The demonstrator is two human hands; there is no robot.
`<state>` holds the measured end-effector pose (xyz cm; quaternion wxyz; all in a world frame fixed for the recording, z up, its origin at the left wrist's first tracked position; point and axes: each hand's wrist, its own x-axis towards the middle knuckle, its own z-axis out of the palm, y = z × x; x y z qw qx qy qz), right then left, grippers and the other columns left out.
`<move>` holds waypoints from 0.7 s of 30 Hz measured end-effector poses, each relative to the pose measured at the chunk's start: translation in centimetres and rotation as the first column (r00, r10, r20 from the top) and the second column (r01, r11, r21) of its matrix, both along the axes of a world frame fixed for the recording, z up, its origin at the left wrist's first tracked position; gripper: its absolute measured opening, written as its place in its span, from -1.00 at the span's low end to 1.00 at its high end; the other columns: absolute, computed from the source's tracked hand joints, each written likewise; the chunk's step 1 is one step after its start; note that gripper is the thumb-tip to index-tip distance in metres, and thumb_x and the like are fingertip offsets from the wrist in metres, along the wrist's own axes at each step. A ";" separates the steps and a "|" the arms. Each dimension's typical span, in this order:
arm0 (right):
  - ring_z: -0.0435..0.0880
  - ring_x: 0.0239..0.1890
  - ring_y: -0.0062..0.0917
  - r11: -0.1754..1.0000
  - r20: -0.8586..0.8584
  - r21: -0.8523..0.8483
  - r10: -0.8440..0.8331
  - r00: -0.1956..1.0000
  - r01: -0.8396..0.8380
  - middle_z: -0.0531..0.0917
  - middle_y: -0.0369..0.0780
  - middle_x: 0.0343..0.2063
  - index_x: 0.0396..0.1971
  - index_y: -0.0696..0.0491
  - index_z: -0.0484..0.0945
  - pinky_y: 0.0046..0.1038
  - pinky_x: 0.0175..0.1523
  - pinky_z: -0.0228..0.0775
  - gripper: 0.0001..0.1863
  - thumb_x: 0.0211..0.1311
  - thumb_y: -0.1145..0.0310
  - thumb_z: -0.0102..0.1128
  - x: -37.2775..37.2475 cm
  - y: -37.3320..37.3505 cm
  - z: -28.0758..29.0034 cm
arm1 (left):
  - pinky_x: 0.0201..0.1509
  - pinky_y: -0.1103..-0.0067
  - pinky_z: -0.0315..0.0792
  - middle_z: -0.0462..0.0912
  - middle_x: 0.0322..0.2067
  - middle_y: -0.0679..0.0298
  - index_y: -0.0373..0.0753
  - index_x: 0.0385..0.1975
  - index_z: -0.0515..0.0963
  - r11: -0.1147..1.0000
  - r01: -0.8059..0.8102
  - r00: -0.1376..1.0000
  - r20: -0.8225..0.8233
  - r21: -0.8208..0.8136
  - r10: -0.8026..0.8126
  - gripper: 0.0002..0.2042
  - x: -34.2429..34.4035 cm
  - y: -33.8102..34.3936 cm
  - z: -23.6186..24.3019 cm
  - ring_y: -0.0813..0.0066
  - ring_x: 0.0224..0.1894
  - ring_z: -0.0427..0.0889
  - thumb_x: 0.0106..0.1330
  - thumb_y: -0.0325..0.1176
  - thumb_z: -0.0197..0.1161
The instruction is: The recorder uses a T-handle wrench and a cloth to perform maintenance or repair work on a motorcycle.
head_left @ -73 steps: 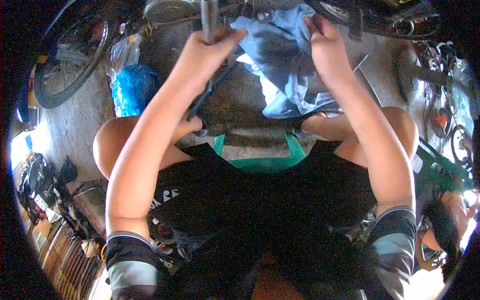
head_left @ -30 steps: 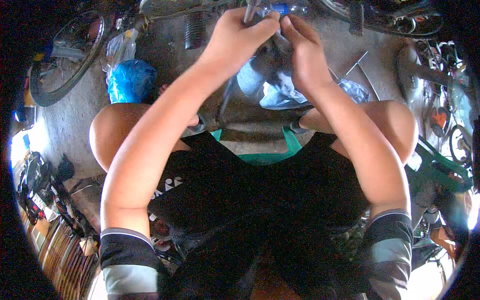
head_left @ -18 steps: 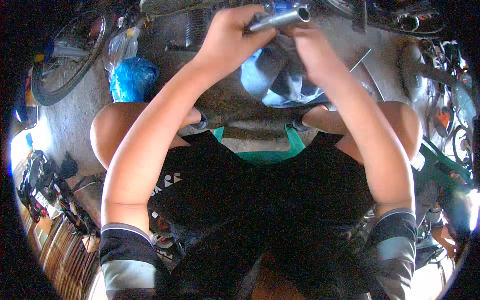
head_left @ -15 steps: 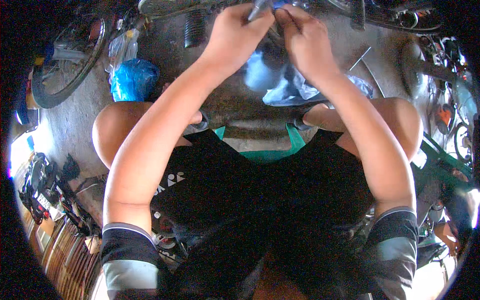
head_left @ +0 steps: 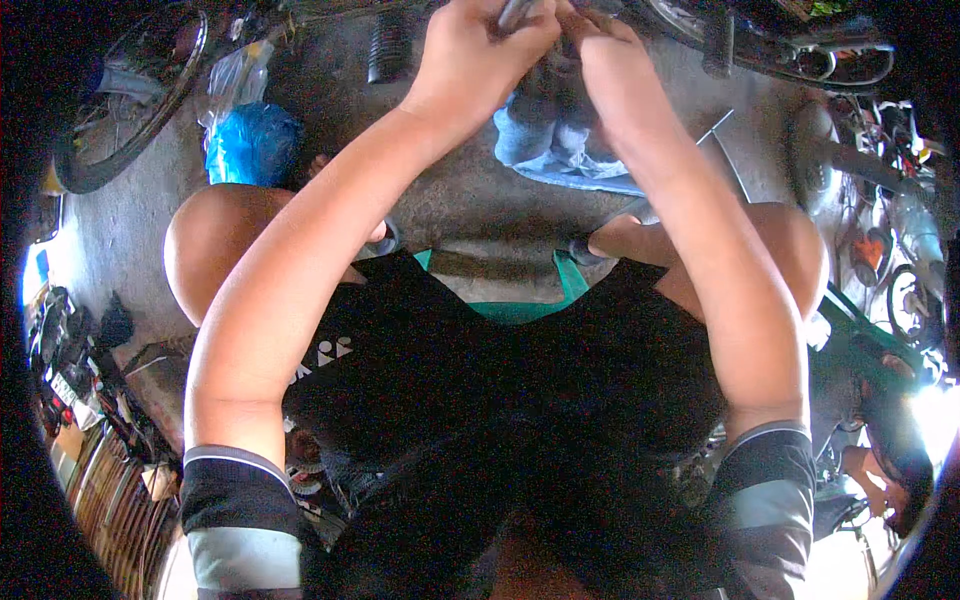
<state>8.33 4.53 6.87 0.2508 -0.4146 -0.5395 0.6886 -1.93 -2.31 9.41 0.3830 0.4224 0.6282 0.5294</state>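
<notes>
A: What is each hand doing, quick?

B: The left hand (head_left: 485, 55) is curling its fingers tight around a grey metal tube (head_left: 515, 12) at the far edge of the view. The right hand (head_left: 610, 60) is pressing in just beside it, fingers bunched on a pale blue rag (head_left: 560, 140) that is hanging down from the grip toward the concrete floor (head_left: 470, 200).

A: Where is the tube sitting?

B: Far centre, between both hands, mostly hidden and partly cropped by the frame edge.

A: Changes from earlier?

B: Over two seconds back the hands were apart, the rag spread wide between them and the tube standing upright in the left fist. Since then the hands are closing together, the rag is bunching up around the metal, and the tube has tilted and dropped deeper into the grip. Half a second back it looked nearly the same; the hands are shifting only slightly farther up.

A: Meaning?

B: Looks like rubbing the tube with the cloth, probably mid-stroke rather than finishing.

A: Surroundings?

B: A blue plastic bag (head_left: 250, 140) is lying far left, a bicycle wheel (head_left: 130, 100) beyond it, a black ribbed grip (head_left: 388, 45) near the left wrist, a thin metal rod (head_left: 722, 150) right of the rag.
</notes>
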 end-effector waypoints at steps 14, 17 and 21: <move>0.44 -0.46 -0.22 -0.066 0.216 0.975 0.082 0.973 -0.211 0.47 -0.11 -0.51 -0.49 0.17 0.42 -0.34 -0.33 0.31 -0.87 -0.12 0.50 0.08 3.2 1.9 -0.3 | -0.48 0.61 0.33 0.45 -0.48 0.29 -0.29 -0.33 0.42 0.946 0.156 0.889 0.458 -0.286 -0.008 -0.63 0.2 0.9 -3.6 0.55 -0.52 0.40 0.06 -0.07 0.08; 0.44 -0.45 -0.20 -0.077 0.218 0.974 0.083 0.972 -0.212 0.47 -0.11 -0.51 -0.50 0.16 0.41 -0.34 -0.32 0.32 -0.87 -0.13 0.51 0.11 3.6 1.4 0.3 | -0.43 0.61 0.32 0.45 -0.37 0.33 -0.15 -0.29 0.44 0.882 0.249 0.866 0.499 -0.400 -0.019 -0.62 -0.6 0.7 -2.9 0.50 -0.43 0.39 -0.01 -0.02 0.13; 0.43 -0.46 -0.22 -0.086 0.272 0.961 0.100 0.957 -0.264 0.46 -0.13 -0.54 -0.49 0.18 0.41 -0.40 -0.31 0.32 -0.86 -0.07 0.45 0.11 3.6 2.1 1.1 | -0.39 0.58 0.31 0.44 -0.32 0.33 -0.11 -0.33 0.47 0.867 0.347 0.795 0.603 -0.358 -0.069 -0.62 -1.0 0.1 -2.1 0.47 -0.36 0.37 -0.06 0.01 0.17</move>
